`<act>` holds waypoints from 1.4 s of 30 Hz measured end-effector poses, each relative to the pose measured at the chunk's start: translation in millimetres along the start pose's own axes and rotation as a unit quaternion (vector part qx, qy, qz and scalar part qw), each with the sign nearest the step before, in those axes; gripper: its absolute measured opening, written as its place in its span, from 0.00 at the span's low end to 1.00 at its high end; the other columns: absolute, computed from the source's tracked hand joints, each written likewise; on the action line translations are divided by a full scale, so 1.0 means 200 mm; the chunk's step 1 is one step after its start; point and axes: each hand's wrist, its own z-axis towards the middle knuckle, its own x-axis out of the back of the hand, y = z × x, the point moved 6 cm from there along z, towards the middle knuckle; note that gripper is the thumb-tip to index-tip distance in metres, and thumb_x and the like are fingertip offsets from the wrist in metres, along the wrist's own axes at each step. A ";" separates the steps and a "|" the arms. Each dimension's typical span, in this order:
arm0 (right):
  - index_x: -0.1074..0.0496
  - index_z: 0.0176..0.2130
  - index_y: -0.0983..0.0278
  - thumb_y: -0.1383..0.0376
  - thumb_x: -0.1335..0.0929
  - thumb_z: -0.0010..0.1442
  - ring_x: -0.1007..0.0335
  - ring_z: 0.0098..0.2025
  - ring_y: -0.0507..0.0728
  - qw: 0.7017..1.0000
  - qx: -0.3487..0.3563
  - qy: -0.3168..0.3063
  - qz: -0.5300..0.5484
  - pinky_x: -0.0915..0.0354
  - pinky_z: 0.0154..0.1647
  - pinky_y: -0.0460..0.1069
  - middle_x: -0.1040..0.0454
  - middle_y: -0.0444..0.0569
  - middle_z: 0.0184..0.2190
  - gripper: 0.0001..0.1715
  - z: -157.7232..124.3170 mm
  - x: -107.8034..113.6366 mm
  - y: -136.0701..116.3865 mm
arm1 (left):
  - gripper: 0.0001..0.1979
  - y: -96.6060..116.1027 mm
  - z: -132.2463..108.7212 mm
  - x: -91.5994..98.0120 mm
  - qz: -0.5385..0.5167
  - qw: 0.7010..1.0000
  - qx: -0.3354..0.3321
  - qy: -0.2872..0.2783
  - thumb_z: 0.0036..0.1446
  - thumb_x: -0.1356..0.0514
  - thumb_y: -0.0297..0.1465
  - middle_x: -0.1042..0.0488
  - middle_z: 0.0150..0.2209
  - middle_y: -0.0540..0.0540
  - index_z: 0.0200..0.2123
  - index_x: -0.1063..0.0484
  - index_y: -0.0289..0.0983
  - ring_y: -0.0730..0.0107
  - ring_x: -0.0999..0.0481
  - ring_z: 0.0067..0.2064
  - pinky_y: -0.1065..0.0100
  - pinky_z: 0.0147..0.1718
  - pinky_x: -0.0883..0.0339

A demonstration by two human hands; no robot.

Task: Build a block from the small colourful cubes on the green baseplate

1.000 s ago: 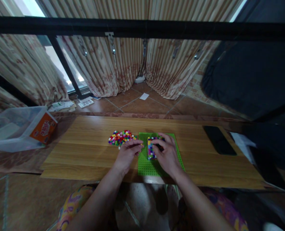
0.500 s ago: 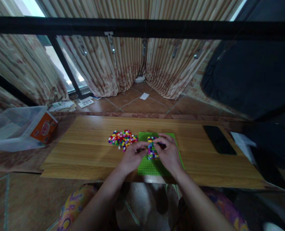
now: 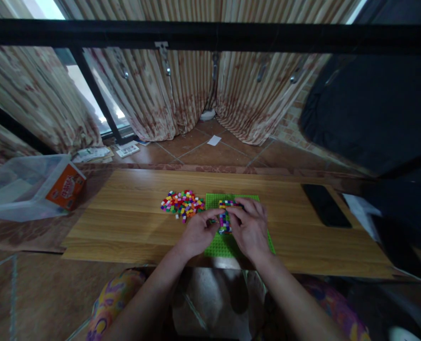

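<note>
1. The long wooden counter (image 3: 132, 222) carries everything I am working with, and it runs across in front of me above my knees.
2. A clear plastic tub with an orange label (image 3: 22, 187) lies off the counter's left end, well apart from my hands.
3. The green studded baseplate (image 3: 214, 244) lies flat near the counter's front edge, in the middle. Most of its studs are bare.
4. A flat black phone (image 3: 326, 204) lies far off to the right, untouched.
5. My left hand (image 3: 198, 234) and right hand (image 3: 251, 229) meet over the baseplate, almost touching each other.
6. The heap of small loose bricks in many colours (image 3: 182, 203) sits on the counter just beside the baseplate's left edge. By its size, I judge that plenty remains unplaced.
7. The multicoloured brick block (image 3: 224, 219) stands on the baseplate's upper middle, between my hands. It is small, so I judge the build only begun.
8. My right fingers (image 3: 237, 210) are bent and closed over the block's far and right side, gripping it. My left fingers (image 3: 210, 215) are drawn together at its left edge, and I cannot tell whether they pinch a brick.
</note>
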 end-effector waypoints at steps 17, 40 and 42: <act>0.24 0.44 0.60 0.72 0.38 0.61 0.36 0.50 0.62 0.996 -0.006 -0.087 -0.012 0.34 0.49 0.57 0.27 0.52 0.48 0.17 -0.02 -0.02 -0.04 | 0.16 -0.04 0.00 0.02 -0.051 0.997 0.026 0.048 0.49 0.41 0.24 0.23 0.31 0.49 0.42 0.23 0.38 0.71 0.26 0.33 0.70 0.37 0.33; 0.25 0.42 0.57 0.65 0.36 0.64 0.33 0.45 0.58 0.990 0.089 -0.056 0.090 0.39 0.50 0.56 0.24 0.48 0.42 0.11 0.00 -0.02 -0.15 | 0.20 0.02 -0.02 0.08 -0.237 0.958 0.148 0.060 0.43 0.31 0.32 0.22 0.26 0.48 0.41 0.25 0.33 0.75 0.26 0.26 0.73 0.28 0.34; 0.25 0.41 0.59 0.65 0.37 0.65 0.33 0.43 0.57 0.989 0.097 -0.058 0.092 0.39 0.48 0.55 0.24 0.48 0.40 0.11 0.00 -0.02 -0.15 | 0.20 0.02 -0.03 0.08 -0.242 0.955 0.157 0.066 0.41 0.30 0.31 0.22 0.26 0.48 0.40 0.25 0.33 0.75 0.26 0.26 0.73 0.27 0.34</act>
